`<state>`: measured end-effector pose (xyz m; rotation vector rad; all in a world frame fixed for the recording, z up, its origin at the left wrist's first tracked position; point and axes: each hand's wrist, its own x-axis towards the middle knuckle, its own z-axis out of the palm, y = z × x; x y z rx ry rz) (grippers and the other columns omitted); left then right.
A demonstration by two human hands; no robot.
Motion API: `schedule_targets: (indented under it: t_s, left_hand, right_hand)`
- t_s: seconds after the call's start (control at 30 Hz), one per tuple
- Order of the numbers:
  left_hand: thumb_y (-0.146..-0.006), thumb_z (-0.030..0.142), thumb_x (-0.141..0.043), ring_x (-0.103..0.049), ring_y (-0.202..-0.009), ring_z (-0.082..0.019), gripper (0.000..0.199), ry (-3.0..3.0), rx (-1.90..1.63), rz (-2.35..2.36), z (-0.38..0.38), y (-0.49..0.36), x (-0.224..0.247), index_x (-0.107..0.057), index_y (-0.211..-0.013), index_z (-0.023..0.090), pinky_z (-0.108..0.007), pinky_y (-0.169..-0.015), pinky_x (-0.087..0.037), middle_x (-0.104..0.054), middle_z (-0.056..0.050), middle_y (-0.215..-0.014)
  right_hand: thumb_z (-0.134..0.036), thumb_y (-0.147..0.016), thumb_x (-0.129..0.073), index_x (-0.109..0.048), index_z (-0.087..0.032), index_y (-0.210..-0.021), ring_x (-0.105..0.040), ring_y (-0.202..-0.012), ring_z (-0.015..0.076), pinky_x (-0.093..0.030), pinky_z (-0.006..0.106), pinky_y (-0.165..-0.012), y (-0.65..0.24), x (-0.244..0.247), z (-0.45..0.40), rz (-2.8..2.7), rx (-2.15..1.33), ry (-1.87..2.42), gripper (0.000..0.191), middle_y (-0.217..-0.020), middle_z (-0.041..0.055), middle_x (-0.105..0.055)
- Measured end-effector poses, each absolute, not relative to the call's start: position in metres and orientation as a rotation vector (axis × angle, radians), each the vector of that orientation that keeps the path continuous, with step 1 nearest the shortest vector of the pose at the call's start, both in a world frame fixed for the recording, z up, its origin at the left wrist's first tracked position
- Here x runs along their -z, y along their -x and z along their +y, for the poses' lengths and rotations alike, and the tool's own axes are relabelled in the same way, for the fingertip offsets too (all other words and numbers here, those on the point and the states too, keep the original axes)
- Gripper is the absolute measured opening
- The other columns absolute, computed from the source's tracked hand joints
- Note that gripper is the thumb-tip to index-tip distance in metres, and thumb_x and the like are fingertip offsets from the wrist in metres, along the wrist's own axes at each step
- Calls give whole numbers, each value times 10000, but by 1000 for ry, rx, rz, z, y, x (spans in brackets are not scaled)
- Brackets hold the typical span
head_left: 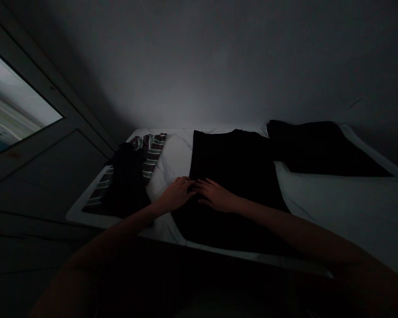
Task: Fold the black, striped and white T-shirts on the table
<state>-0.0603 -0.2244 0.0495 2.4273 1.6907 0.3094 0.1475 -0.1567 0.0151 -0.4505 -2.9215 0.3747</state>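
One grey wall (pixel 212 66) fills the view behind my work, and against it stands a white marble-patterned table (pixel 172 157). To my left a panelled door (pixel 43 168) slants in, cut off by the frame; what shows through its glass pane (pixel 20 101) is blurred.

The large black garment (pixel 232 163) lies spread on the table in front of me, under my hands. To its right is a second black garment (pixel 321 148); the two run together in the dark, so I cannot tell whether they touch or overlap. Left of the large one, apart from it, a striped garment (pixel 154 154) lies partly hidden beneath a dark garment (pixel 126 176), whose folds I can hardly make out.

My left hand (pixel 175 195) and right hand (pixel 219 196) are open, palms down, fingers pointing towards each other at the large garment's left side, gripping nothing that I can see. My forearms cross in front of the table's near edge, and below it everything sinks into shadow.
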Motion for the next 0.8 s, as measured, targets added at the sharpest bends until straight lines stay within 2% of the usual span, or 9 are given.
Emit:
schedule_targets:
  t_s: [0.1, 0.2, 0.27, 0.33, 0.4, 0.43, 0.6, 0.7, 0.8]
  left_hand:
    - [-929, 417, -567, -594, -1126, -227, 430, -2284, -296, 1794, -260, 52, -51, -528, -1294, 194, -375, -997, -466, -585, -104, -1238]
    - [-862, 420, -652, -647, -995, -214, 518, -2107, -198, 1886, -284, 48, -54, -497, -1309, 207, -337, -877, -504, -625, -83, -1158]
    - [-828, 376, -684, -660, -914, -221, 458, -2029, -116, 1956, -295, 47, -56, -538, -1234, 222, -332, -816, -499, -672, -54, -1019]
    - [-827, 314, -664, -653, -881, -222, 268, -2022, -106, 2004, -305, 44, -59, -597, -1073, 232, -331, -803, -484, -679, -31, -902]
    - [-815, 235, -632, -631, -911, -222, 120, -2074, -192, 2031, -315, 39, -59, -599, -930, 225, -333, -820, -474, -660, -33, -899]
    - [-796, 192, -617, -617, -936, -221, 107, -2109, -251, 2034, -321, 36, -59, -586, -894, 223, -334, -833, -472, -647, -37, -924]
    - [-748, 32, -479, -586, -929, -196, 244, -2238, -388, 1957, -346, 18, -41, -538, -882, 227, -321, -811, -481, -601, -42, -964]
    - [-770, 15, -423, -593, -959, -205, 303, -2337, -353, 1826, -354, 13, -30, -548, -937, 235, -340, -814, -490, -609, -50, -977]
    - [-731, 30, -438, -605, -985, -232, 337, -2363, -261, 1702, -357, 14, -30, -551, -949, 261, -374, -814, -505, -628, -56, -1017]
  right_hand:
    - [-275, -956, -564, -570, -162, -1327, -443, -1381, 255, -300, 498, -1163, -151, -22, -181, -2857, -418, 420, 388, -1427, 144, -554]
    - [-151, -897, -600, -651, -173, -1160, -597, -1181, 227, -410, 445, -1067, -150, -30, -197, -2789, -470, 444, 269, -1242, 125, -663]
    - [-89, -857, -598, -671, -173, -1061, -635, -1036, 215, -463, 404, -969, -146, -35, -204, -2765, -481, 485, 233, -1096, 101, -695]
    - [-69, -830, -601, -671, -164, -1024, -632, -961, 214, -473, 373, -897, -143, -40, -211, -2765, -454, 534, 227, -1011, 89, -692]
    - [-85, -825, -613, -668, -159, -1030, -620, -938, 217, -462, 360, -868, -142, -44, -219, -2793, -391, 550, 225, -983, 86, -682]
    - [-102, -830, -618, -668, -161, -1034, -613, -940, 218, -454, 357, -865, -142, -45, -222, -2815, -349, 540, 219, -989, 87, -678]
    - [-158, -857, -623, -669, -165, -1047, -597, -946, 215, -432, 338, -833, -150, -43, -236, -2927, -127, 391, 196, -1002, 90, -667]
    - [-152, -893, -587, -676, -156, -1035, -596, -907, 209, -431, 328, -790, -156, -36, -240, -2948, -18, 270, 168, -958, 88, -672]
    - [-153, -919, -565, -689, -162, -945, -592, -852, 193, -436, 316, -748, -162, -31, -242, -2958, -1, 142, 127, -913, 74, -675]
